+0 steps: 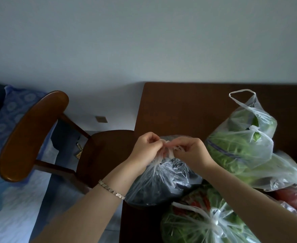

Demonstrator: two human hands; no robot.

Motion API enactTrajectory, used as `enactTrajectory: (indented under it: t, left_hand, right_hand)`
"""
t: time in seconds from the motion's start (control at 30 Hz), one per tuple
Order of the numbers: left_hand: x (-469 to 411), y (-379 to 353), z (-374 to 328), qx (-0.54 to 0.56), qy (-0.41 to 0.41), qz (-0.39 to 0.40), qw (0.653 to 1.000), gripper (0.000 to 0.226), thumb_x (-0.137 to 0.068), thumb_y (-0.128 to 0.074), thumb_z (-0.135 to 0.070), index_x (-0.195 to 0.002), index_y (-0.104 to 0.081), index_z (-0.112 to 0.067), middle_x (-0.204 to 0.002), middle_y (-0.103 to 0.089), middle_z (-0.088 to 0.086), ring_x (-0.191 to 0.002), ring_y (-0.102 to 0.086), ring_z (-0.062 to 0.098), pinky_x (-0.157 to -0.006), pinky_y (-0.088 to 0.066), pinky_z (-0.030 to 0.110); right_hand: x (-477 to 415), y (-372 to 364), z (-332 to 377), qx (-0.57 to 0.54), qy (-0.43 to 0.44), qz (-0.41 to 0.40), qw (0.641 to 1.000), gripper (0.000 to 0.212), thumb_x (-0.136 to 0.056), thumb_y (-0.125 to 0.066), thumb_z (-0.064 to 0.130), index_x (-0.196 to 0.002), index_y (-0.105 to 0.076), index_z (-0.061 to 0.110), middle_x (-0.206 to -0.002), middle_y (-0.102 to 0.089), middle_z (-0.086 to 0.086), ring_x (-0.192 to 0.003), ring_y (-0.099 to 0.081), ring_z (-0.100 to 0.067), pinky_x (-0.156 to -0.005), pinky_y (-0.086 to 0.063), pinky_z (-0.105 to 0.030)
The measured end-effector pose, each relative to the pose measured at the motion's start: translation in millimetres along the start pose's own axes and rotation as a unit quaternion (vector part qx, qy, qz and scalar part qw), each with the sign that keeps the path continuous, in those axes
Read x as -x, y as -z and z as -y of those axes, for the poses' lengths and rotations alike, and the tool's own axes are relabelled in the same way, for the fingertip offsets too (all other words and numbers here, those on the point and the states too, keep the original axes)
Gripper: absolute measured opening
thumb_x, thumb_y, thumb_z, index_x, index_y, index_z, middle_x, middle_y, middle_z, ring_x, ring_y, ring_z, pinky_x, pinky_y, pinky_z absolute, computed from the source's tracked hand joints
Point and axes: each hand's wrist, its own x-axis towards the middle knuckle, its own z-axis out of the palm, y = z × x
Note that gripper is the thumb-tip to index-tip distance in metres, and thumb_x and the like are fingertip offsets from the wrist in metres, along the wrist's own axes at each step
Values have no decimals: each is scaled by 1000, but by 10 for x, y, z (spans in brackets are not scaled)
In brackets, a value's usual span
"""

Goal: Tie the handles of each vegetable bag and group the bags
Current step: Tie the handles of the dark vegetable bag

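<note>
Our left hand (147, 148) and right hand (190, 151) pinch the handles (167, 149) of the dark bag (161, 181) at the table's (188, 106) near-left edge.

One wide-angle view, worn on the person's head, looks forward and steeply down. Both forearms enter from the bottom edge. The left hand (145, 148) and right hand (194, 152) meet near the lens at mid-frame, pinching thin white plastic bag handles (165, 141). A dark brown wooden surface (188, 106) fills the right side, a brown wooden chair (33, 134) the left, a pale grey wall (144, 41) the top.
</note>
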Motion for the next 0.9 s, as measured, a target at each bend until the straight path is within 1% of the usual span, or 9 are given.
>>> enactTrajectory:
  t: [0.13, 0.2, 0.27, 0.37, 0.47, 0.6, 0.7, 0.8, 0.9]
  left_hand:
    - [12, 33, -29, 94, 73, 28, 992, 10, -84, -59, -6, -75, -58, -7, -72, -65, 12, -65, -64, 22, -71, -53, 36]
    - [-21, 72, -49, 20, 6, -28, 999, 13, -82, -60, -5, -71, -55, -8, -68, -65, 11, -60, -66, 14, -62, -54, 24]
    - [-22, 118, -52, -121, -124, -101, 980, 16, -80, -62, -4, -69, -51, -8, -60, -57, 1, -48, -56, 3, -45, -42, 8]
    - [-36, 191, 148, -209, -219, -146, 942, 14, -83, -60, -6, -75, -49, -6, -63, -56, -1, -50, -54, 10, -48, -45, 16]
    - [-133, 363, 586, -169, -103, -177, 964, 9, -88, -57, -9, -88, -48, -7, -79, -65, 10, -66, -68, 19, -58, -58, 32]
    - [-171, 379, 1017, -165, 32, -193, 967, 20, -93, -49, -17, -112, -45, -10, -83, -59, 2, -67, -62, 14, -55, -51, 24]
    - [-186, 184, 967, -112, 48, -266, 956, 23, -98, -35, -17, -112, -49, -7, -97, -59, 9, -75, -55, 13, -63, -47, 24]
    - [-145, -15, 994, -137, -98, -246, 954, 37, -98, -26, -18, -127, -48, -11, -132, -51, 7, -117, -50, 16, -98, -43, 29]
    - [-140, -164, 1149, -301, -186, -121, 928, 61, -93, 0, -51, -141, -30, -28, -152, -18, -8, -144, -10, 11, -118, -11, 35]
  right_hand:
    - [7, -22, 0, 143, 53, -44, 987, 16, -83, -64, 13, -69, -71, 11, -79, -65, 1, -74, -59, -5, -66, -46, -12]
    - [38, -12, 41, 161, 69, -90, 980, 23, -89, -56, 15, -71, -69, 9, -86, -61, 10, -85, -56, 2, -73, -40, -5]
    - [96, -5, 63, 94, 44, -144, 984, 31, -92, -51, 16, -64, -64, 17, -85, -61, 11, -89, -54, 0, -77, -39, -5]
    - [174, -1, -102, -137, -70, -152, 976, 47, -96, -42, 18, -51, -54, 21, -64, -57, 4, -64, -52, -9, -67, -43, -18]
    - [276, 180, -500, -187, -206, -194, 941, 46, -96, -40, 21, -50, -40, 20, -49, -40, 4, -52, -32, -14, -51, -27, -25]
    - [418, 264, -862, -76, -315, -232, 917, 40, -94, -43, 21, -55, -42, 14, -57, -42, -5, -54, -34, -16, -52, -25, -30]
    - [305, 162, -799, 64, -239, -247, 937, 39, -96, -42, 21, -60, -49, 7, -58, -46, -5, -57, -41, -18, -53, -33, -24]
    - [105, 86, -748, 226, -54, -202, 952, 35, -94, -38, 25, -75, -58, 4, -104, -62, -9, -101, -52, -21, -91, -37, -28]
    - [-54, -52, -902, 409, 15, 0, 912, 56, -86, -15, 42, -86, -61, 12, -150, -26, -1, -141, -14, -19, -113, -8, -37]
